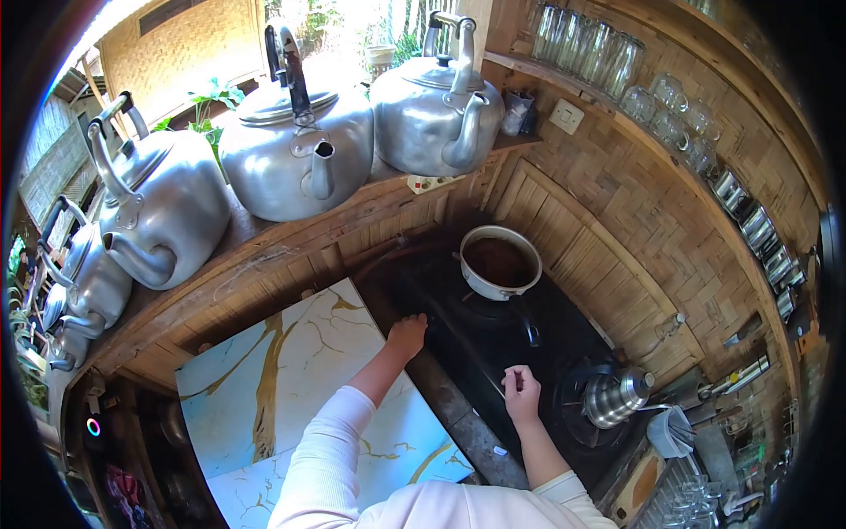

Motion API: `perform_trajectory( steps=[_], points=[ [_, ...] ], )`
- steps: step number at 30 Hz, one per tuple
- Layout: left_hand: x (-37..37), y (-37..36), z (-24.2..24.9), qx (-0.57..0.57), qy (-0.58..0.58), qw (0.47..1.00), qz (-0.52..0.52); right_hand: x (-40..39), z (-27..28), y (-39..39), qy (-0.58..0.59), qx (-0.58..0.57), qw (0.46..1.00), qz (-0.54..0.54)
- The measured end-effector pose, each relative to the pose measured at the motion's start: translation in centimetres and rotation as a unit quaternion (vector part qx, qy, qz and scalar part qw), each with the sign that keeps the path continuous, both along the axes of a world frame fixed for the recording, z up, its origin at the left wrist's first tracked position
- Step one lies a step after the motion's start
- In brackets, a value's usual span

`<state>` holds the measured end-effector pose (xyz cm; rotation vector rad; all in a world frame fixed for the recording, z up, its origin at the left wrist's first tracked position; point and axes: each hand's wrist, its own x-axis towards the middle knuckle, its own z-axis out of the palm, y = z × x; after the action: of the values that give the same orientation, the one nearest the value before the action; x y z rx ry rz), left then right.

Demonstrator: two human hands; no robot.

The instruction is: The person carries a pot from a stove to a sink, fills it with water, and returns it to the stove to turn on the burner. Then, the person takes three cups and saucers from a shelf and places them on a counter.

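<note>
My left hand (pixel 408 336) is closed at the left edge of the black stove top (pixel 458 339), beside the white marble-patterned board (pixel 304 388); what its fingers hold, if anything, is hidden. My right hand (pixel 522 391) is closed over the front part of the stove, its fingers curled around something too thin or small to make out. Behind both hands, a pot (pixel 501 262) with dark liquid stands on the far burner, its dark handle pointing toward me. To the right of my right hand, a silver gooseneck kettle (pixel 619 398) rests on the near burner.
Several large metal kettles (pixel 295 145) line the wooden ledge (pixel 264 256) at the back and left. Glasses and metal cups stand on the right wall shelf (pixel 670 145). A white cloth (pixel 671 432) and more glasses (pixel 694 502) are at the lower right. A small white item (pixel 500 450) lies near the stove's front edge.
</note>
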<state>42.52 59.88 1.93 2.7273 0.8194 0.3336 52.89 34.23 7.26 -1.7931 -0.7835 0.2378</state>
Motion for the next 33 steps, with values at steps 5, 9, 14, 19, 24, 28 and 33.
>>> perform_trajectory(
  steps=[5,9,14,19,24,28,33],
  points=[
    [0.6,-0.9,0.0,0.166,0.055,0.984,0.027,0.1,-1.0,0.6,-0.264,-0.040,0.959,0.092],
    [0.5,-0.7,0.3,0.137,0.057,0.989,0.020,-0.8,-1.2,1.1,-0.325,-0.123,0.933,0.094],
    [0.6,-0.5,0.1,0.070,0.050,0.996,0.023,-0.6,-2.0,1.0,-0.344,-0.160,0.919,0.112],
    [0.6,-0.1,0.3,-0.066,-0.009,0.996,0.052,-0.4,-1.8,0.8,-0.340,-0.177,0.914,0.134],
    [0.3,0.0,0.4,-0.115,-0.025,0.990,0.073,-0.5,-1.9,0.8,-0.342,-0.176,0.913,0.135],
    [0.9,1.1,-0.9,-0.143,-0.049,0.985,0.083,-0.8,-1.3,0.8,-0.340,-0.196,0.911,0.129],
    [0.8,1.0,0.2,-0.123,-0.010,0.991,0.051,-0.8,-1.0,1.0,-0.340,-0.189,0.912,0.128]
  ],
)
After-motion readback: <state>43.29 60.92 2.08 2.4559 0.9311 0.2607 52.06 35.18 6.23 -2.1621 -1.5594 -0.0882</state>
